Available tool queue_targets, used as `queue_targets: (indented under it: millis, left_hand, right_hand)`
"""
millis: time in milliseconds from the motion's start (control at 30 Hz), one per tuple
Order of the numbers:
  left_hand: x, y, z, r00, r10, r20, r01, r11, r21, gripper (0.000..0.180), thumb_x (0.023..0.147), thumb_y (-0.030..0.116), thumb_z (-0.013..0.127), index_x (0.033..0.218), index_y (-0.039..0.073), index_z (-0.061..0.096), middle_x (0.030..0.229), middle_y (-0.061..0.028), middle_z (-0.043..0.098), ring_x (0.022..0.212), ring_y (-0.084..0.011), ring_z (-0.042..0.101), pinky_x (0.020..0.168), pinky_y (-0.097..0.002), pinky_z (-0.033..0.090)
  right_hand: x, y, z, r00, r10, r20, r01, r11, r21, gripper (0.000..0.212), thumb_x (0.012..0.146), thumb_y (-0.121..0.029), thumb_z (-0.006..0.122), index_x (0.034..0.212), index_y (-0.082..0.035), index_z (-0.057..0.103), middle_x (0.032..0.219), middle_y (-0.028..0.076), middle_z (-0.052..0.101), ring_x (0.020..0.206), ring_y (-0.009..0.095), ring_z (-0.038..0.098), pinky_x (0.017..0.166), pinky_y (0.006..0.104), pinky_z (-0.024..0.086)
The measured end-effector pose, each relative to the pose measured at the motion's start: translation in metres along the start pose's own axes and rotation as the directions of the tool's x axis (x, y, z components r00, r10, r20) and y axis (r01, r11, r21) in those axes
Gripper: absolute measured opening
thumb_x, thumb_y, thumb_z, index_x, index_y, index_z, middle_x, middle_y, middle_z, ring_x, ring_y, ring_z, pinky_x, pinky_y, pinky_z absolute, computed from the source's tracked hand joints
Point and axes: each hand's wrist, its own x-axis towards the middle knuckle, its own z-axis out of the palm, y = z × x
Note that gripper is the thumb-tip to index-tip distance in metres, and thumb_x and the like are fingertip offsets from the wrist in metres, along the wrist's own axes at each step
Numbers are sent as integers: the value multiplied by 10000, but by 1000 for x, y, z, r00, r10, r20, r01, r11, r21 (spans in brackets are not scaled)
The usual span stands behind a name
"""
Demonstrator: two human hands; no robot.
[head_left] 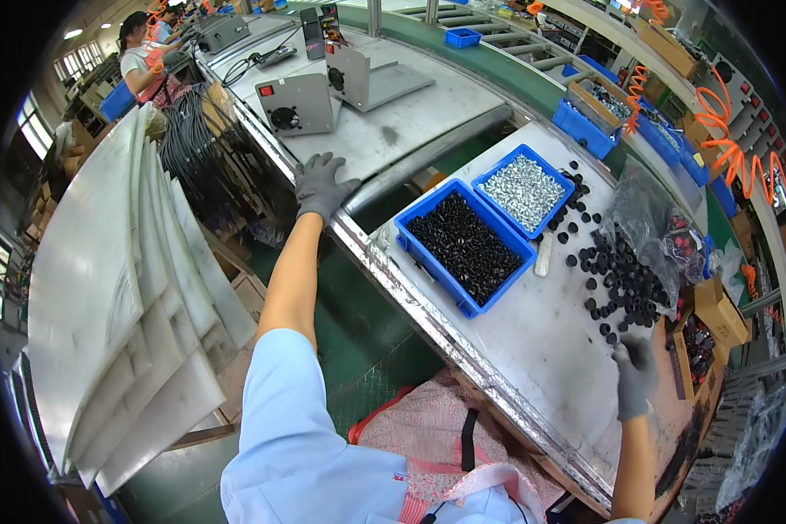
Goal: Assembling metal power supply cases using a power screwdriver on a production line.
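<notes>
My left hand [323, 185], in a grey glove, lies with fingers spread on the near corner of a white work board [393, 144]. Beyond it stand two grey metal panels, a left one [299, 106] and a right one [348, 74], each with a red switch and a black fan. My right hand [636, 377], also gloved, is low over the bench [533, 367] with its fingers curled together at the near edge of a scatter of small black caps [624, 279]. What its fingertips hold, if anything, is hidden.
A blue bin of small black parts [463, 244] and a blue bin of silver screws [522, 188] sit on the bench. Right are a plastic bag [642, 205] and an opened carton [720, 319]. White sheets [87, 288] and black cables [205, 144] stand left. A co-worker [140, 61] is far left.
</notes>
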Motion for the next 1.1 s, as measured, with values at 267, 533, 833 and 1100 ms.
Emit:
queue_targets:
  millis: [267, 533, 833, 1100]
  left_hand:
    - [-18, 10, 13, 946, -136, -294, 176, 978, 111, 227, 784, 179, 566, 1002, 148, 620, 1090, -53, 569, 1112, -237, 495, 934, -433, 371]
    - [-60, 22, 23, 968, -67, -243, 44, 994, -100, 238, 840, 191, 547, 1040, 96, 636, 1127, -100, 597, 1115, -293, 502, 1004, -415, 339]
    - [-122, 50, 10, 983, -24, -180, -33, 952, -305, 317, 911, 205, 465, 1135, 43, 618, 1311, -185, 511, 1282, -383, 379, 1080, -422, 302]
    - [-137, 50, 2, 983, -41, -179, -30, 925, -379, 328, 911, 185, 474, 1179, 38, 594, 1263, -219, 528, 1254, -381, 396, 1072, -422, 305]
  right_hand:
    - [-84, 14, -54, 976, 140, -168, -118, 984, 135, 153, 869, -2, 534, 1011, 18, 586, 877, 62, 597, 775, 120, 580, 680, 245, 501]
    - [-111, -107, -33, 911, -309, -271, 357, 922, 149, 198, 900, -58, 533, 1078, 23, 560, 969, 96, 582, 829, 162, 573, 758, 310, 479]
    - [-145, -192, -49, 583, -699, -415, 812, 517, 270, 205, 854, -80, 552, 1040, -6, 594, 955, 118, 592, 843, 216, 580, 731, 357, 490]
    - [-158, -156, -74, 560, -711, -425, 809, 580, 96, 226, 824, -70, 569, 1045, -33, 597, 943, 115, 590, 841, 244, 581, 718, 364, 487]
